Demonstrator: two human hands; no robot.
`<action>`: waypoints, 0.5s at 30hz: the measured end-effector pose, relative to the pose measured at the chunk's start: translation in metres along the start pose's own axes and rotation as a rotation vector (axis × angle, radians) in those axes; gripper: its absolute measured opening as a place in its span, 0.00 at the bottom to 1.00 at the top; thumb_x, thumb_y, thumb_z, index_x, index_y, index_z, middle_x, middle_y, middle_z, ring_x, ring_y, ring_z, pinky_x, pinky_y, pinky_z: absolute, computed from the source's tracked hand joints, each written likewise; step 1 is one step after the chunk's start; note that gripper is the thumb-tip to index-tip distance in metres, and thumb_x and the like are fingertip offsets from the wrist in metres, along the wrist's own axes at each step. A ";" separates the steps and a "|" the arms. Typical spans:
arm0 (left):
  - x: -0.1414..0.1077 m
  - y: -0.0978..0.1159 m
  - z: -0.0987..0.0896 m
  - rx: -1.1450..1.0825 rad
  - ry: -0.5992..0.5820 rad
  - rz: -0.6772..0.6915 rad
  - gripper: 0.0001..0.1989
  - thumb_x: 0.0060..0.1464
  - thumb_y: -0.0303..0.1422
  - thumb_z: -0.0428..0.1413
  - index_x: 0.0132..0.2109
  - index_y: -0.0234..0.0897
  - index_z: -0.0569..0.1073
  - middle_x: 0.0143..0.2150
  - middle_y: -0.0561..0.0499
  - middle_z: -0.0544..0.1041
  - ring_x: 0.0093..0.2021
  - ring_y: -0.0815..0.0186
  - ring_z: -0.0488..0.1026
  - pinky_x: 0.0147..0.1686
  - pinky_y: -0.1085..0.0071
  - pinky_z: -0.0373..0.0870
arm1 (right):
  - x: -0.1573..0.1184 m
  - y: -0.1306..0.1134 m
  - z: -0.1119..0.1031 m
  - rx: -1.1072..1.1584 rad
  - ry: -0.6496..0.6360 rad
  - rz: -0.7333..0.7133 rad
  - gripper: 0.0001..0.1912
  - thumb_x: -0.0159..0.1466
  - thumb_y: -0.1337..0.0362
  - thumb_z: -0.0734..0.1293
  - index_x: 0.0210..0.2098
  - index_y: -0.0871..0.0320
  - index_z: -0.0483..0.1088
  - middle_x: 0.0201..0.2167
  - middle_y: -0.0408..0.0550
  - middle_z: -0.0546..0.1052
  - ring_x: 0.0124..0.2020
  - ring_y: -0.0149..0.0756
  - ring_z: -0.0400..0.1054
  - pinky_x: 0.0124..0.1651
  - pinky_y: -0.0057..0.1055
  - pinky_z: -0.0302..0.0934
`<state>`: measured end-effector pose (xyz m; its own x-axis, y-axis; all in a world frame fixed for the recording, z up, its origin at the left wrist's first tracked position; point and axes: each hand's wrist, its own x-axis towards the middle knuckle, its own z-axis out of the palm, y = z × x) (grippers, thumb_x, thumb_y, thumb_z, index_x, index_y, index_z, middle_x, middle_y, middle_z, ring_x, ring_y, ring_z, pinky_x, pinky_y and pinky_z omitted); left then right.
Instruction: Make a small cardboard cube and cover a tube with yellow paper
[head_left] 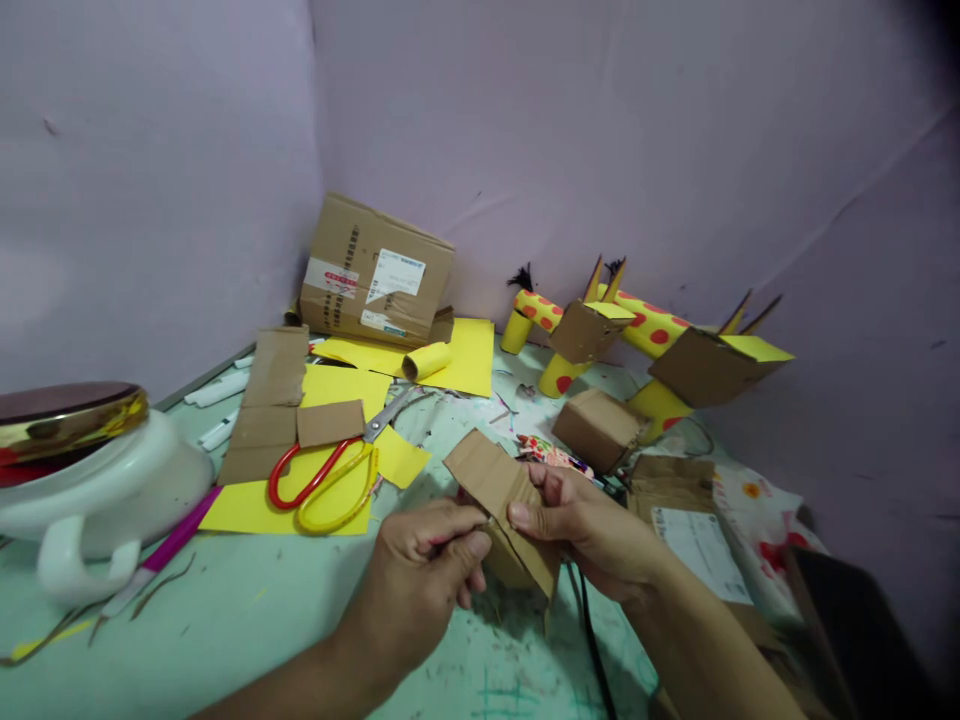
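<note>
Together, the left hand (424, 580) and right hand (596, 530) pinch a folded cardboard piece (489, 474) over the table (251, 610)

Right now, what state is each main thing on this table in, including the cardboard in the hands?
Cardboard piece: folded, held by left hand and right hand.
Scissors: lying flat, blades seemingly together.
Yellow paper tube: on its side, near end open.
Shipping box: labelled, tilted.
Larger spotted animal: standing.
Smaller spotted animal: standing.
Purple-and-white marker: lying down.
White handled pot: gold-rimmed lid on top.
</note>
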<state>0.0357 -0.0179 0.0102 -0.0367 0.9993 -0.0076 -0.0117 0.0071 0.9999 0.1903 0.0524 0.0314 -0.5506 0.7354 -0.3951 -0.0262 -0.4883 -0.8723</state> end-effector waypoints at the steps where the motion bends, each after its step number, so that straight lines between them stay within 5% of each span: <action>1: 0.000 0.000 0.000 -0.010 0.002 0.001 0.11 0.47 0.35 0.54 0.21 0.36 0.73 0.18 0.53 0.69 0.15 0.73 0.64 0.16 0.76 0.62 | 0.000 0.000 0.000 0.000 -0.002 0.005 0.22 0.39 0.62 0.80 0.28 0.60 0.69 0.24 0.42 0.77 0.24 0.31 0.71 0.31 0.27 0.65; 15: 0.003 -0.001 0.001 -0.056 -0.003 -0.020 0.12 0.44 0.35 0.55 0.19 0.35 0.71 0.16 0.54 0.68 0.15 0.73 0.63 0.15 0.78 0.62 | 0.003 0.005 -0.004 -0.008 -0.064 -0.079 0.23 0.39 0.60 0.80 0.32 0.62 0.74 0.24 0.42 0.78 0.26 0.30 0.71 0.31 0.25 0.64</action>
<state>0.0361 -0.0146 0.0088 -0.0332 0.9991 -0.0276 -0.0688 0.0253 0.9973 0.1914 0.0545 0.0251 -0.5991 0.7397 -0.3064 -0.0647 -0.4262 -0.9023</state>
